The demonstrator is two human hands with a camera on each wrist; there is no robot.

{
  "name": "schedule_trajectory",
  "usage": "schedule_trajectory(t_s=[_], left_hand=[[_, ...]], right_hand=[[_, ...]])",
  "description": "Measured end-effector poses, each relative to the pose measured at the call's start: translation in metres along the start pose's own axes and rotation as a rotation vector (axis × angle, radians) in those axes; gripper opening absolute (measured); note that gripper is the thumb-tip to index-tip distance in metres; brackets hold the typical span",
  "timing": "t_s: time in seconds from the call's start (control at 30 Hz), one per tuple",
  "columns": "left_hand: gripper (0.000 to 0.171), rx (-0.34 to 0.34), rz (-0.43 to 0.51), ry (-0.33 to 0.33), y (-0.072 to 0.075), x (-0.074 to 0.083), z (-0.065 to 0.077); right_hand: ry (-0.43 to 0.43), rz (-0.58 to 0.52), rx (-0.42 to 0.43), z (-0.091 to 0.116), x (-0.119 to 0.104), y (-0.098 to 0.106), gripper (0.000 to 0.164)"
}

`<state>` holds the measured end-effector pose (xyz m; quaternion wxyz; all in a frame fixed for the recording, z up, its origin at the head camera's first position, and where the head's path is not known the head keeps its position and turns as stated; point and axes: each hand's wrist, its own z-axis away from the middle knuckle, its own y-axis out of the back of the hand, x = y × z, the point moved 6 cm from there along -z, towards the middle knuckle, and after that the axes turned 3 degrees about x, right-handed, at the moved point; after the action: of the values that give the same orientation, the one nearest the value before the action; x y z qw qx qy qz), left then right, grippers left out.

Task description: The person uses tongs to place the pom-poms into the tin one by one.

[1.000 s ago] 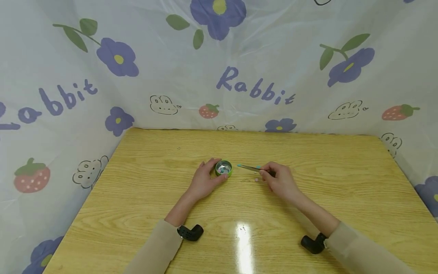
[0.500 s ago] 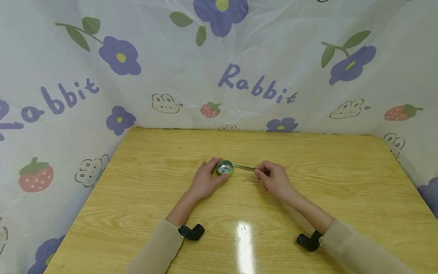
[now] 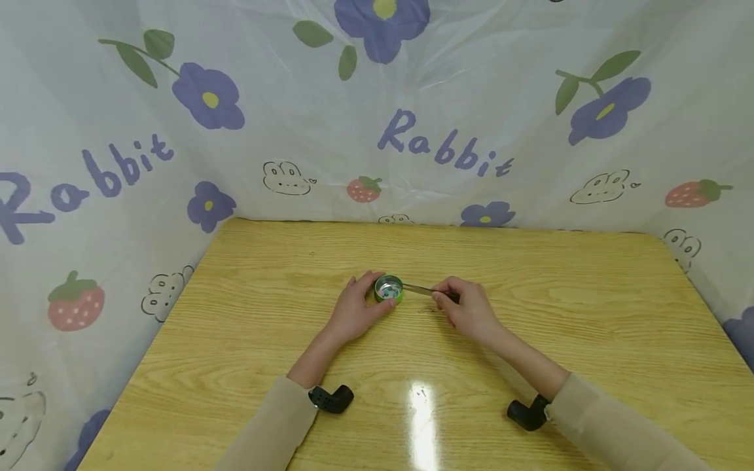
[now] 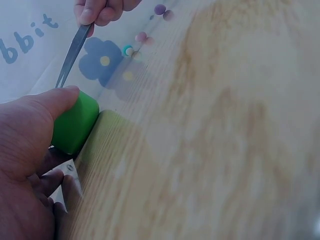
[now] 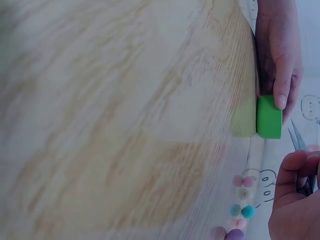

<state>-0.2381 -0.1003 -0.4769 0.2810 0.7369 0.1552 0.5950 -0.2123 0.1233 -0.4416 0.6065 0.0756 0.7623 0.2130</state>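
Observation:
A small round green tin (image 3: 402, 294) stands on the table, its silvery inside holding several small coloured beads. My left hand (image 3: 356, 309) grips the tin, fingers round the far side and thumb on the near side. My right hand (image 3: 471, 313) pinches dark metal tweezers (image 3: 419, 288), which point left to the tin's right rim. In the right wrist view the tips of the tweezers (image 5: 297, 136) stand apart, with no bead visible between them. The green wall of the tin (image 4: 77, 125) fills part of the left wrist view beside my thumb.
Loose beads lie on the table by my right hand, mostly hidden in the head view: a teal bead (image 5: 248, 211), a pink bead (image 5: 248, 181) and a purple bead (image 5: 234, 235) among them. A patterned cloth (image 3: 330, 131) hangs behind the wooden table (image 3: 283, 261).
My right hand has moved left, bringing the tweezers to the tin's rim. The blue bead earlier at their tips no longer shows there. My left hand keeps its hold on the tin.

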Motion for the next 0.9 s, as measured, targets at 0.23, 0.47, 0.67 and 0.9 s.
schedule_trajectory(t_s=[0.23, 0.47, 0.67, 0.9], left_hand=[[0.062, -0.006, 0.004, 0.012, 0.001, 0.002, 0.000], [0.061, -0.011, 0.018, 0.015, 0.004, 0.005, 0.001], [0.061, -0.012, 0.024, 0.015, 0.005, 0.007, 0.000], [0.061, -0.013, 0.018, 0.026, 0.005, 0.008, 0.000]], right_hand=[[-0.020, -0.007, -0.018, 0.001, 0.000, 0.002, 0.016], [-0.051, -0.018, -0.011, 0.005, 0.001, 0.010, 0.017], [-0.069, -0.007, 0.001, 0.009, 0.005, 0.020, 0.016], [-0.099, 0.032, 0.026, 0.014, 0.009, 0.038, 0.017]])
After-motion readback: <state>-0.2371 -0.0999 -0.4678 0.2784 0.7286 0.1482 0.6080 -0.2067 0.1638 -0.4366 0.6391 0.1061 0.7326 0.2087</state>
